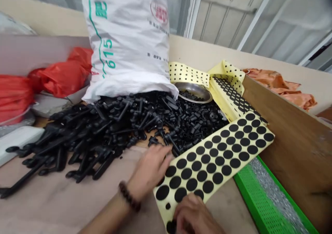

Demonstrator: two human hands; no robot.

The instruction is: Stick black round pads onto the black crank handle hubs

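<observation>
Dotted sheet [215,158] is right and near of the black parts pile [103,133]; probably light, bendy, tacky dots, so take its margins. Left hand [149,170] at left edge, right hand [194,215] curled over near end; can't tell if either grip is pinching.

Sack [129,36] behind parts [124,126], sheet [214,153] right

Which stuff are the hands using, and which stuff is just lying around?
Used, it seems:
yellow sheet of black discs, touched by the right hand
maybe black plastic parts, near the left hand

Probably just lying around:
red bags
white sack
orange bag
</observation>
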